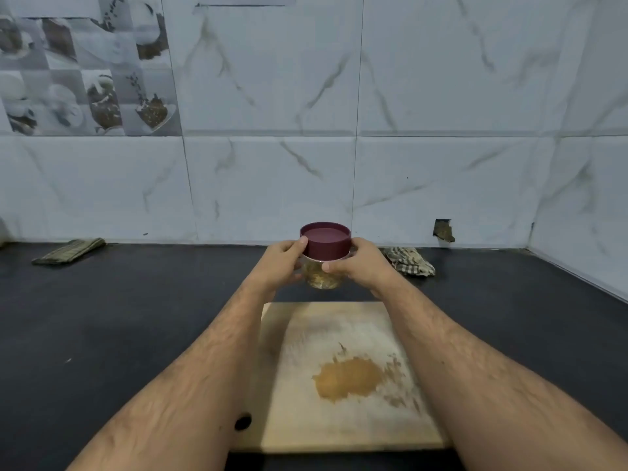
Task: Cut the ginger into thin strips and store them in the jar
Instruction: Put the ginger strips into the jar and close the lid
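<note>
A small clear jar (324, 278) with a maroon lid (325, 241) sits just beyond the far edge of the wooden cutting board (346, 419). Yellowish ginger pieces show through its glass. My left hand (280, 265) grips the jar from the left, thumb on the lid's side. From the right my right hand (362, 263) grips it, thumb across the glass below the lid. The lid sits on the jar. A brownish-yellow ginger stain (348, 377) and a few small scraps lie on the board. No knife is in view.
The black countertop (119, 317) runs to a marble-tiled wall. A folded green cloth (69, 251) lies at the back left. A checked cloth (409, 261) is bunched at the back right, close to my right hand. The wall corner is at the far right.
</note>
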Demonstrator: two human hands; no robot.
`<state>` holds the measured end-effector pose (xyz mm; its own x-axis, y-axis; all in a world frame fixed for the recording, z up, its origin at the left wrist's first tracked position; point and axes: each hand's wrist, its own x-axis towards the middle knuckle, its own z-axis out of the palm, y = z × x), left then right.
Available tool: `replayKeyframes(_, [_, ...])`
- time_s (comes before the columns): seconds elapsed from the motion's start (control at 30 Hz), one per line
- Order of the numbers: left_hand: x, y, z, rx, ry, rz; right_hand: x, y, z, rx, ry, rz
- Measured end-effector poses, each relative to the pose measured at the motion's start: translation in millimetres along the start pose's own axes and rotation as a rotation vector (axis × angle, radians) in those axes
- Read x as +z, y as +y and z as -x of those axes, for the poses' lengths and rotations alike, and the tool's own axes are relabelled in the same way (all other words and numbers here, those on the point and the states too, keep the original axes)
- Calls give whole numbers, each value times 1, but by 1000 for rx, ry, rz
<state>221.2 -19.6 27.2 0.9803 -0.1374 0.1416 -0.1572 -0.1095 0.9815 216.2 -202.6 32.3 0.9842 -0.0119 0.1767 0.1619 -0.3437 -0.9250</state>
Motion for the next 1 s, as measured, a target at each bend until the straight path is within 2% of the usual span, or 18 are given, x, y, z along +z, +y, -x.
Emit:
replayKeyframes(0.23, [0, -13, -64, -59, 51, -3, 11, 17, -65, 26, -2, 36])
replayKeyframes(0.53, [0, -36, -82, -75, 25, -8, 17, 39, -81, 71, -32, 47])
replayKeyframes(0.63, [2, -29, -70, -59, 90, -95, 17, 24, -64, 73, -41, 98])
replayKeyframes(0.8, [-4, -12, -35, -3, 178, -147, -4, 8, -34, 26, 91, 310])
replayKeyframes(0.9, [-6, -4, 3, 31, 243, -191, -17, -6, 10, -24, 112, 392])
replayKeyframes(1.0, [-6, 4, 41, 17, 334, -343, -33, -16, 56, -66, 145, 499])
